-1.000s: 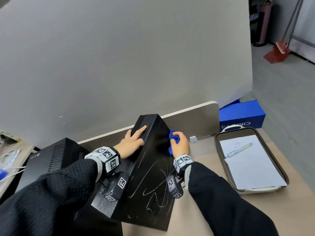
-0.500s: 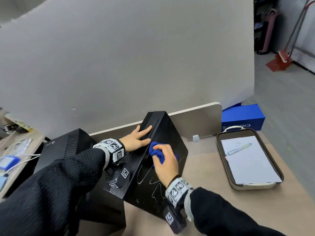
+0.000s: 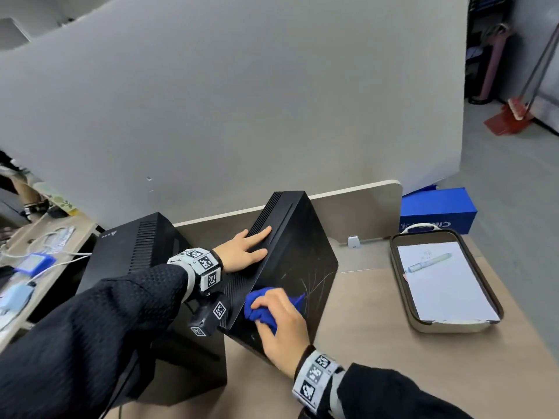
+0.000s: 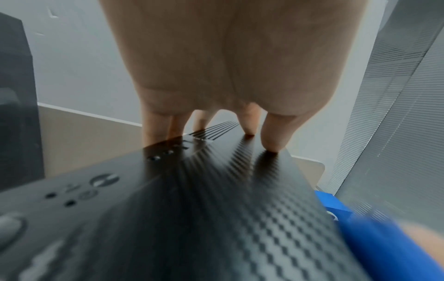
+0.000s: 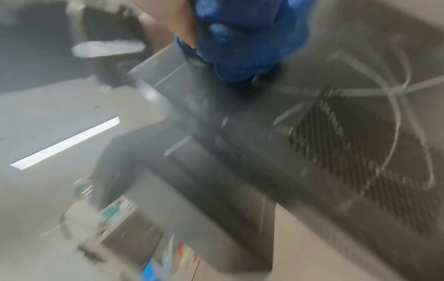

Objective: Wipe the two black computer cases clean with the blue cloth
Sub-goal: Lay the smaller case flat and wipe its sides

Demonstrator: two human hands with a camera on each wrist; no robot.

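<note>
Black computer cases stand side by side on the desk (image 3: 378,343): the upright case (image 3: 136,252) at 9 o'clock, the tilted case (image 3: 296,237) leaning toward it, white streaks on its side panel. At 3 o'clock lies a tray (image 3: 396,267) holding paper. The left hand (image 3: 242,251) presses flat, fingers straight, on the tilted case's top. The right hand (image 3: 281,328) grips the bunched blue cloth (image 3: 257,309) against the panel's lower part.

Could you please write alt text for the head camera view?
A person's right hand wipes a tilted black computer case with a blue cloth while the left hand steadies its top; a second case stands left.
</note>
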